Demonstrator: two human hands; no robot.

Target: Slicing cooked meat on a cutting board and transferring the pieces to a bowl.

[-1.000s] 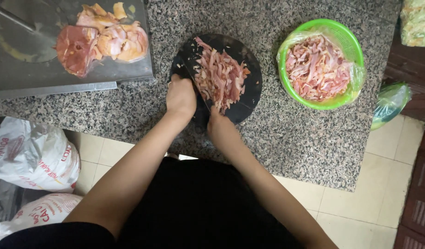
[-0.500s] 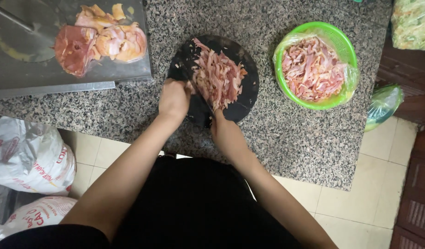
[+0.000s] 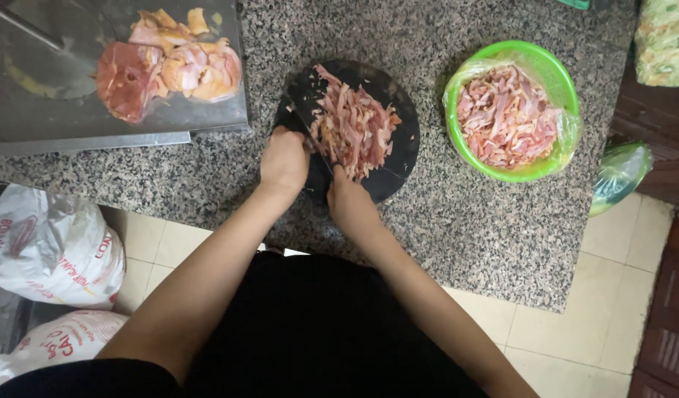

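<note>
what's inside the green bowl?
The green bowl has a clear plastic liner holding cut pink meat strips. The bowl's bottom is covered.

A speckled grey granite counter [image 3: 472, 221] fills the upper part of the view, its front edge running slantwise above a floor of pale cream tiles [image 3: 612, 309]. A steel tray [image 3: 52, 110] sits on the counter's left end. White printed sacks [image 3: 44, 250] lie on the floor at the left, below the counter's edge. Dark reddish wooden furniture [image 3: 667, 184] stands at the right edge, with a green plastic bag [image 3: 619, 173] beside it. The light is soft and even, with faint shadows.
</note>
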